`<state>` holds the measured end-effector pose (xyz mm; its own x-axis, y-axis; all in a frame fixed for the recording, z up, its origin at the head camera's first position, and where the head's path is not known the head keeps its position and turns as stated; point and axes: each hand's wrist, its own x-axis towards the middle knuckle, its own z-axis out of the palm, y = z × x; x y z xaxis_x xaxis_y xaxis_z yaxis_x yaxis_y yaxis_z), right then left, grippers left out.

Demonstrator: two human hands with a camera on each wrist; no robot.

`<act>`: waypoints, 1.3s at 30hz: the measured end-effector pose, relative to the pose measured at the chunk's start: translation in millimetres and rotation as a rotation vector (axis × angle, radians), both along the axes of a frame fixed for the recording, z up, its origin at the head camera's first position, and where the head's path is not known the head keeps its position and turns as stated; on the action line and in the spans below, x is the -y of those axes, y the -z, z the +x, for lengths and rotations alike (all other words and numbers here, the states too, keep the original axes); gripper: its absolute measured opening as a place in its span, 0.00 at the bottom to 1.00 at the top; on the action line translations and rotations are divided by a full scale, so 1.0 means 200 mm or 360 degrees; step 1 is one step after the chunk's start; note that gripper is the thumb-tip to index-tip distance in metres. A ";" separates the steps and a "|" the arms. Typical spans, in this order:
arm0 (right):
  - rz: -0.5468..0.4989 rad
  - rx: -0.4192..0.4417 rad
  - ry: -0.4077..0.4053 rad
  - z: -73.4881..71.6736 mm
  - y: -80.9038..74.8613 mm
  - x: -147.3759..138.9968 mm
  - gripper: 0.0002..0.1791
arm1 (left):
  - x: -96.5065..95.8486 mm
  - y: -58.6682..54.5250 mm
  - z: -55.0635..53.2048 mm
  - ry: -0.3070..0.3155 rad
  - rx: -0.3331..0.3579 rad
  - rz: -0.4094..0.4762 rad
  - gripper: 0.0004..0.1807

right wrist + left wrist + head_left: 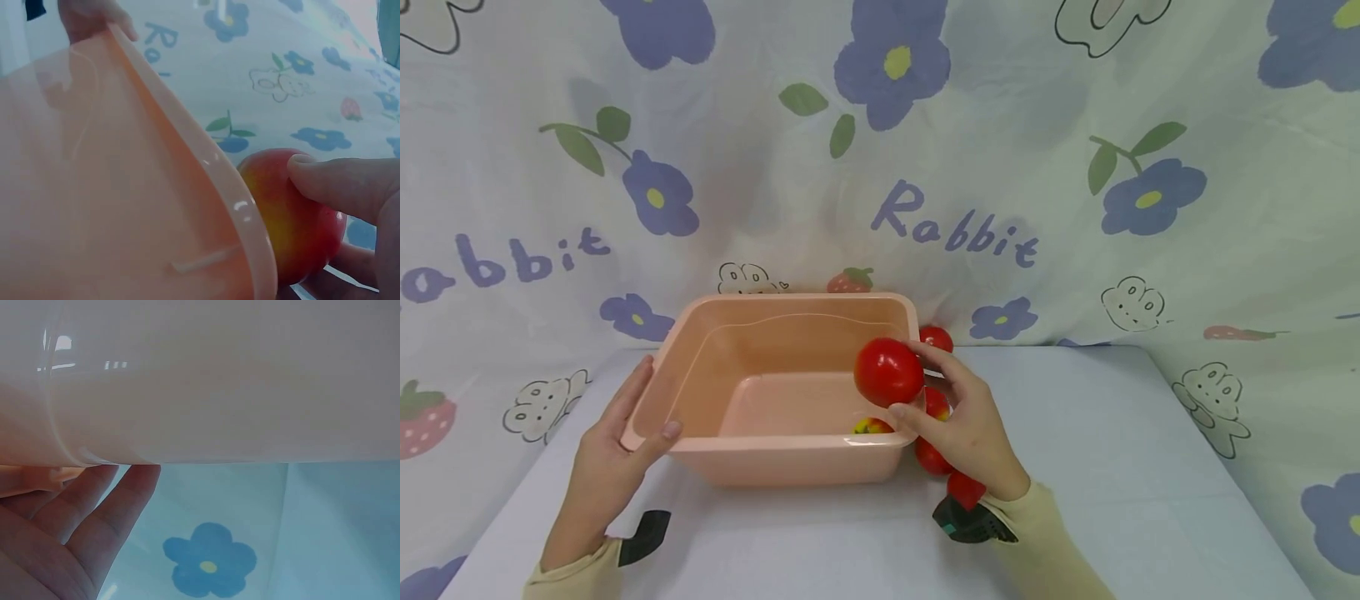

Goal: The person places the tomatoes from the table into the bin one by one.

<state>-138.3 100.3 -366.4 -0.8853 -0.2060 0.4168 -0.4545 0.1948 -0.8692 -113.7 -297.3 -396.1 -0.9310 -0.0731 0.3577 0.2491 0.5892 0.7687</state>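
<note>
A pink plastic basin (pixel 797 462) stands upright on the table. My left hand (pixel 613 454) grips its left end, thumb over the rim at the near corner; in the left wrist view its fingers (pixel 112 519) touch the basin wall (pixel 219 394). Between thumb and fingers, my right hand (pixel 966 412) holds a red apple (pixel 887 372) at the basin's right rim. Yellow shows on that apple (pixel 294 212) in the right wrist view. Inside the basin, near its front right corner, lies a yellow-and-red apple (pixel 872 426), partly hidden by the front rim.
Several red apples (pixel 937 337) lie along the right outer side of the basin, partly covered by the right hand and the rim. Behind the white-covered table (pixel 1090 433) hangs a cloth (pixel 1000 125) printed with flowers and rabbits.
</note>
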 end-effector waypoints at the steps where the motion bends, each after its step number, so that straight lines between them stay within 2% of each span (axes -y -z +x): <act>1: 0.0025 -0.0004 0.0002 0.00 0.00 0.01 0.39 | 0.00 0.00 0.00 -0.0001 -0.0001 0.0001 0.46; 11: 0.0151 -0.0101 -0.0093 0.01 0.02 0.05 0.40 | 0.00 0.00 0.00 -0.0002 0.0000 -0.0008 0.46; 19: 0.0231 -0.0181 -0.0085 0.01 0.02 0.06 0.41 | 0.01 0.00 -0.01 -0.0006 0.0022 -0.0015 0.46; 27: 0.0325 -0.0188 -0.0083 0.00 0.03 0.05 0.40 | 0.01 0.00 0.00 -0.0009 0.0022 -0.0033 0.46; 35: 0.0289 -0.0135 -0.0045 -0.02 0.01 0.00 0.37 | 0.01 0.00 0.00 -0.0011 0.0027 -0.0028 0.47; 39: 0.0210 -0.0102 -0.0008 -0.03 0.01 -0.03 0.35 | 0.01 0.00 -0.01 -0.0006 0.0018 -0.0028 0.46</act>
